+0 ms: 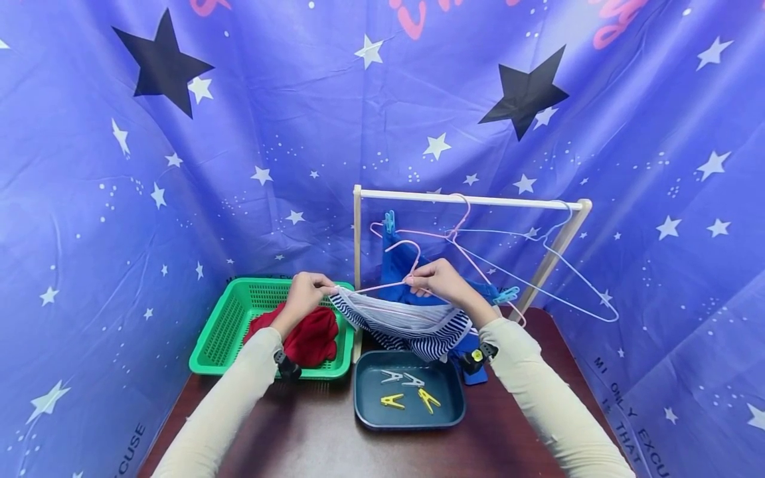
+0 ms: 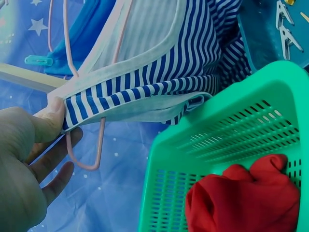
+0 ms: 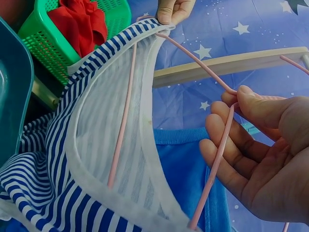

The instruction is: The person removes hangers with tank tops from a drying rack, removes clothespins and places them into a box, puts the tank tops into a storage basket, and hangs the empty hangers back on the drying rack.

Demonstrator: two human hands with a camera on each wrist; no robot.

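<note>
My left hand (image 1: 307,292) pinches a shoulder edge of a blue-and-white striped garment (image 2: 159,77) between thumb and fingers. A pink hanger (image 3: 217,159) runs inside that garment, and one rounded end pokes out below the pinched edge in the left wrist view. At the hanger's neck, under the hook, my right hand (image 1: 441,282) grips the pink wire. The garment's pale neckline sags between both hands, while its lower part droops behind a dark tray (image 1: 409,423). Behind it, a blue garment (image 1: 397,265) hangs from another pink hanger with light blue clothespins (image 1: 390,222).
A wooden rack with a white rail (image 1: 508,201) stands at the back, bearing a bare light blue hanger (image 1: 617,313) at right. Left of it, a green basket (image 1: 206,332) contains red cloth (image 1: 313,338). Grey and yellow clothespins (image 1: 392,401) lie in the tray.
</note>
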